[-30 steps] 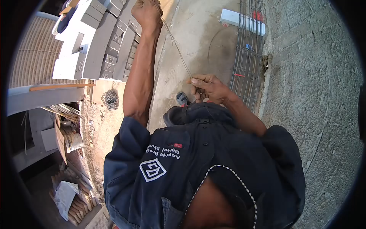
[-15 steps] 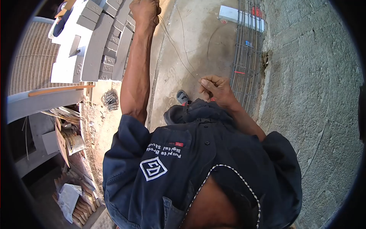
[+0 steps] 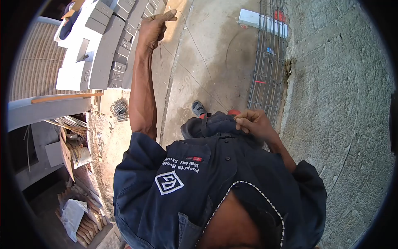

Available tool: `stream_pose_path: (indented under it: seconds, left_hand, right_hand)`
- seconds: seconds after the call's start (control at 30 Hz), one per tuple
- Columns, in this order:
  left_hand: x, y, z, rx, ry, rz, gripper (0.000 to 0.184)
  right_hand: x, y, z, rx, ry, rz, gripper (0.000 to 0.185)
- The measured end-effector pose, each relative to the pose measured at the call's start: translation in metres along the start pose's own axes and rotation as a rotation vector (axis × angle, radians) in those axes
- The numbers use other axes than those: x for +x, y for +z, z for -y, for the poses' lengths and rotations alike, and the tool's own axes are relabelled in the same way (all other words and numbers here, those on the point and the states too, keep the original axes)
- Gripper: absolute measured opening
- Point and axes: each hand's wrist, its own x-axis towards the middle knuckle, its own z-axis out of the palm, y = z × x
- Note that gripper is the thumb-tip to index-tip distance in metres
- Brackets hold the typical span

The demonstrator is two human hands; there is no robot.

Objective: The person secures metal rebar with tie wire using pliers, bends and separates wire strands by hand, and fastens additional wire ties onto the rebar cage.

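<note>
Thin wire (image 3: pixel 195 79) stretches diagonally between my two hands in front of my body. My left hand (image 3: pixel 154 30) is held out at the upper left, its fingers curled round the wire and its thumb pointing out to the right. Loose strands stick out above and below that fist. Close to my waist, my right hand (image 3: pixel 253 123) pinches the other end between thumb and fingers. A red round thing (image 3: pixel 234 112) shows just beside the right fingertips; I cannot make out what it is.
Grey blocks (image 3: pixel 103 50) are stacked at the left. A long steel rebar cage (image 3: pixel 265 70) lies along the rough grey wall (image 3: pixel 336 95) at the right, across a white block (image 3: pixel 251 16). Bent metal pieces (image 3: pixel 120 110) lie on the ledge. My shoe (image 3: pixel 198 108) stands on the concrete floor.
My left hand has come slightly lower, and its thumb now sticks out. The right hand has moved down and right, towards my waist, drawing the wire end with it.
</note>
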Motion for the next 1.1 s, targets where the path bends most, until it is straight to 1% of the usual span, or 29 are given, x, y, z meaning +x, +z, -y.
stream_pose_path:
  seconds: [0.03, 0.1, 0.17, 0.2, 0.23, 0.27, 0.3, 0.33, 0.4, 0.47, 0.57, 0.63, 0.67, 0.7, 0.77, 0.8, 0.9, 0.93, 1.0, 1.03, 1.1]
  left_hand:
    - [-0.001, -0.003, 0.002, 0.011, -0.061, -0.006, 0.027]
    - [0.005, -0.017, 0.009, -0.081, -0.179, 0.119, 0.031]
    - [0.006, -0.017, 0.017, -0.239, -0.164, 0.188, 0.037]
    - [0.005, -0.012, 0.019, -0.361, -0.188, 0.177, 0.037]
    - [0.010, -0.012, 0.024, -0.475, -0.260, 0.166, 0.035]
    - [0.013, -0.009, 0.029, -0.584, -0.284, 0.158, 0.033]
    - [0.015, -0.004, 0.033, -0.572, -0.278, 0.083, 0.033]
    - [0.018, 0.002, 0.040, -0.561, -0.263, -0.002, 0.033]
    - [0.024, 0.003, 0.054, -0.601, -0.319, 0.059, 0.027]
    - [0.032, -0.005, 0.066, -0.769, -0.449, 0.281, 0.027]
    - [0.025, 0.004, 0.060, -0.631, -0.411, 0.182, 0.027]
    - [0.022, 0.006, 0.057, -0.516, -0.380, 0.114, 0.028]
    - [0.019, 0.011, 0.056, -0.390, -0.324, 0.011, 0.027]
    - [0.017, 0.012, 0.058, -0.198, -0.207, -0.027, 0.025]
    - [0.019, 0.016, 0.069, 0.178, 0.039, -0.103, 0.022]
    - [0.031, 0.011, 0.088, 0.247, 0.070, -0.119, 0.024]
    - [0.028, 0.022, 0.089, -0.484, -0.053, -0.182, 0.033]
    - [0.021, 0.031, 0.084, -0.643, -0.104, -0.195, 0.043]
    - [0.008, 0.056, 0.089, -0.791, -0.098, -0.139, 0.049]
    - [0.002, 0.072, 0.092, -0.865, -0.101, -0.111, 0.053]
    - [-0.013, 0.105, 0.086, -0.860, -0.084, -0.128, 0.053]
  right_hand:
    - [-0.007, -0.003, -0.002, -0.104, -0.006, -0.002, 0.011]
    - [-0.017, -0.012, -0.003, -0.321, -0.038, -0.022, 0.008]
    - [-0.023, -0.018, 0.003, -0.608, -0.239, -0.102, 0.008]
    - [-0.027, -0.019, 0.004, -0.746, -0.333, -0.152, 0.007]
    - [-0.029, -0.019, 0.001, -0.870, -0.325, -0.248, 0.008]
    - [-0.026, -0.019, -0.005, -0.992, -0.318, -0.353, 0.008]
    - [-0.022, -0.021, -0.011, -1.112, -0.312, -0.469, 0.009]
    - [-0.019, -0.021, -0.014, -1.134, -0.253, -0.484, 0.010]
    - [-0.014, -0.024, -0.028, -1.148, -0.207, -0.419, 0.013]
    - [-0.022, -0.014, -0.015, -1.155, -0.202, -0.295, 0.015]
    - [-0.026, -0.019, -0.030, -1.201, -0.197, -0.226, 0.021]
    - [-0.030, -0.019, -0.022, -1.120, -0.152, -0.284, 0.023]
    - [-0.031, -0.019, -0.021, -1.101, -0.151, -0.323, 0.022]
    - [-0.032, -0.020, -0.021, -1.081, -0.147, -0.360, 0.022]
    - [-0.034, -0.019, -0.034, -0.873, -0.264, -0.379, 0.019]
    - [-0.031, -0.024, -0.033, -0.778, -0.331, -0.391, 0.018]
    - [-0.031, -0.012, 0.005, -0.585, -0.260, -0.443, 0.016]
    - [-0.024, -0.012, 0.003, -0.565, -0.295, -0.482, 0.017]
    - [-0.001, -0.016, -0.003, -0.521, -0.370, -0.562, 0.019]
    - [0.006, -0.014, -0.001, -0.490, -0.368, -0.566, 0.019]
    - [0.018, -0.008, 0.003, -0.424, -0.346, -0.561, 0.020]
